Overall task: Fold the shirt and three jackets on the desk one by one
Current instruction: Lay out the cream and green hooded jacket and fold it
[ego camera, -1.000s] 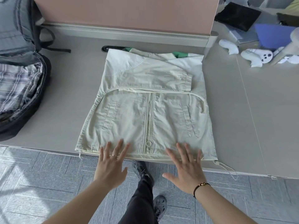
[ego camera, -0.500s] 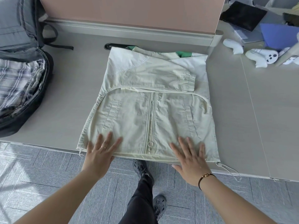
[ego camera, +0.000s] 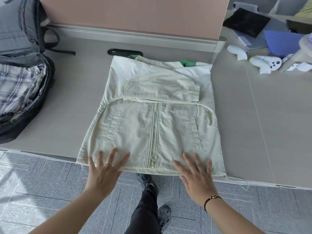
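A pale cream zip jacket lies flat on the grey desk, front up, both sleeves folded across its chest, a green collar edge showing at the far end. Its hem lies along the desk's near edge. My left hand rests on the hem left of the zipper, fingers spread and straight. My right hand lies flat on the hem right of the zipper, fingers also straight. Neither hand grips the cloth.
An open black backpack with plaid cloth inside sits at the left. A pink partition runs along the back. White controllers, a blue folder and a dark tablet lie at the far right. Grey floor tiles lie below.
Both hands have slid a little forward onto the jacket's hem, and the left hand moved slightly rightward. The jacket has stayed in place.
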The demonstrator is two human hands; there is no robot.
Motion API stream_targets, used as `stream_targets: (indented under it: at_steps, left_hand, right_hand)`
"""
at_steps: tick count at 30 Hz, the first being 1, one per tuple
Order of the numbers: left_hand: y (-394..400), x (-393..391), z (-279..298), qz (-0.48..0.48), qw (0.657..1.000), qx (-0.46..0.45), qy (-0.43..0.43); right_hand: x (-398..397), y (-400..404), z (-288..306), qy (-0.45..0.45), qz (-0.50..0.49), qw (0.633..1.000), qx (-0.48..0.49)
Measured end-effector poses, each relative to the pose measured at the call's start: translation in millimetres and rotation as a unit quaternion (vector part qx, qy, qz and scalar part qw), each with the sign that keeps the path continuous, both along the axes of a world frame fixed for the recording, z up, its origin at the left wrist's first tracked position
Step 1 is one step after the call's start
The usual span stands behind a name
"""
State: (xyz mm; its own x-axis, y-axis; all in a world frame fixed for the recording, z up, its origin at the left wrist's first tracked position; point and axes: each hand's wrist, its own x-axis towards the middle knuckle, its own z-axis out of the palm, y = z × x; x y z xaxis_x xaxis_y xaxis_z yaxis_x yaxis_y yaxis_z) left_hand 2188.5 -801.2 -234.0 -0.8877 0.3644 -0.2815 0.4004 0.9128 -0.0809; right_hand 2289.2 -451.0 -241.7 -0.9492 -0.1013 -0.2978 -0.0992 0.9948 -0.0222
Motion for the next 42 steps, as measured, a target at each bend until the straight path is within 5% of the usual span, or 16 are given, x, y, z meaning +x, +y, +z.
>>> stream_targets:
  at_steps: [5, 14, 20, 24, 30, 37, 42]
  left_hand:
    - [5.6, -8.3, -8.3, -0.004, 0.999, 0.018, 0.04]
    - [-3.1, -7.5, 11.5, -0.038, 0.996, 0.031, -0.071]
    - [5.9, -12.7, 55.7, -0.072, 0.98, 0.001, -0.186]
    - [13.2, -29.1, 91.1, -0.062, 0.948, -0.022, -0.311]
    - [28.3, -66.8, 130.6, -0.101, 0.901, -0.117, -0.405]
    - [51.2, -158.7, 187.2, -0.086, 0.913, -0.088, -0.389]
    - [83.0, -282.2, 214.7, -0.049, 0.971, -0.003, -0.235]
  right_hand:
    - [6.1, -1.3, -4.6, 0.049, -0.035, 0.998, -0.014]
    - [2.0, -3.3, 7.8, 0.013, -0.07, 0.997, -0.022]
    - [2.6, 6.8, 35.9, 0.096, -0.087, 0.973, -0.19]
    - [-4.8, 19.9, 70.8, -0.045, -0.045, 0.986, -0.156]
    - [-51.3, 27.6, 109.9, -0.289, -0.012, 0.938, -0.189]
    - [-163.9, 66.7, 157.8, -0.26, -0.035, 0.949, -0.177]
    - [-288.8, 97.1, 201.1, -0.147, -0.065, 0.978, -0.131]
